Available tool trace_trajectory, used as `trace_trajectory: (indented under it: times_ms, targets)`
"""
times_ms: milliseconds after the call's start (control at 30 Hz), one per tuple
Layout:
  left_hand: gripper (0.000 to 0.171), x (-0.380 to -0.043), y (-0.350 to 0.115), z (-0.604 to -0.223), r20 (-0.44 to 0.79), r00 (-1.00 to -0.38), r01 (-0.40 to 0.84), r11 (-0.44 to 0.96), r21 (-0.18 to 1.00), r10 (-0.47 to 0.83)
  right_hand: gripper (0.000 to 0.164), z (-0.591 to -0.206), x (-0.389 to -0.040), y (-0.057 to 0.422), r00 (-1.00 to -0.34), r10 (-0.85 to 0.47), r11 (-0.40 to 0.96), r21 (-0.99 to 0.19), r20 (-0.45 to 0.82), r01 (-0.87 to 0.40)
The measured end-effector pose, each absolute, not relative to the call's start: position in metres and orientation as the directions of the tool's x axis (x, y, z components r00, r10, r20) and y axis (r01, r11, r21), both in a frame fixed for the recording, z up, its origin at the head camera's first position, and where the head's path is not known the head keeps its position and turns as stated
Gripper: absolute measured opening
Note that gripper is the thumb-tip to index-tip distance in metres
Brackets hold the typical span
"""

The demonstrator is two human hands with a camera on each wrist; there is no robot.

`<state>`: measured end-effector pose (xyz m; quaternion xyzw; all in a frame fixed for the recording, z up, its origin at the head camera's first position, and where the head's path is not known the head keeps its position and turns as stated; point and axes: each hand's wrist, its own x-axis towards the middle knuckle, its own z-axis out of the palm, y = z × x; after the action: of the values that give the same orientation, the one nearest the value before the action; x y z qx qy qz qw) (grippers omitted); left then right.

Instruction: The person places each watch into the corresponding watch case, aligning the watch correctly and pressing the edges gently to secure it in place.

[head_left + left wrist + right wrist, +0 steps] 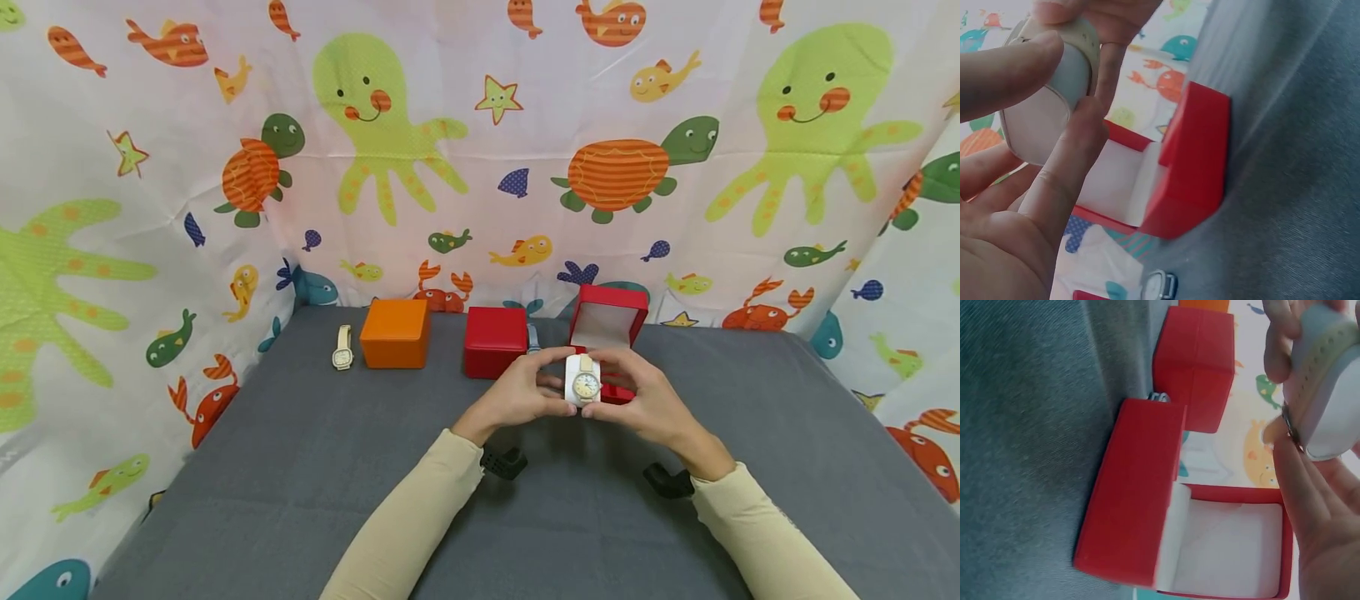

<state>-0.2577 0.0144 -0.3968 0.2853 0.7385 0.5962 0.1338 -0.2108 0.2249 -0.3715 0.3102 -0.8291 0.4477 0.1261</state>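
Both hands hold a white watch cushion with a cream-strapped wristwatch wrapped round it, its dial toward the head camera. My left hand grips the cushion from the left side, thumb below and fingers above. From the other side my right hand grips it in the same manner. Just behind the hands stands a red watch box with its lid raised; a white lining shows inside the lid. In the left wrist view the strap curves over the cushion.
A closed red box stands left of the lidded one, with a second watch partly hidden between them. Further left are an orange box and another cream-strapped watch. Grey cloth covers the table; a patterned curtain hangs behind.
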Motion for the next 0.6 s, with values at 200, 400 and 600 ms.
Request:
trace_trajectory:
  times_ms: [200, 400, 600]
  targets:
    - [0.074, -0.259, 0.011, -0.397, 0.135, -0.823, 0.248, 0.136, 0.959, 0.552, 0.067, -0.371, -0.213, 0.223, -0.789, -0.413, 0.401, -0.687, 0.455, -0.606]
    - [0.074, -0.259, 0.012, -0.397, 0.133, -0.82, 0.244, 0.131, 0.961, 0.556, 0.068, -0.389, -0.226, 0.234, -0.83, -0.407, 0.371, -0.761, 0.382, -0.532]
    - [0.075, -0.259, 0.014, -0.397, 0.132, -0.828, 0.25, 0.147, 0.957, 0.545, 0.066, -0.401, -0.235, 0.24, -0.842, -0.399, 0.354, -0.787, 0.362, -0.506]
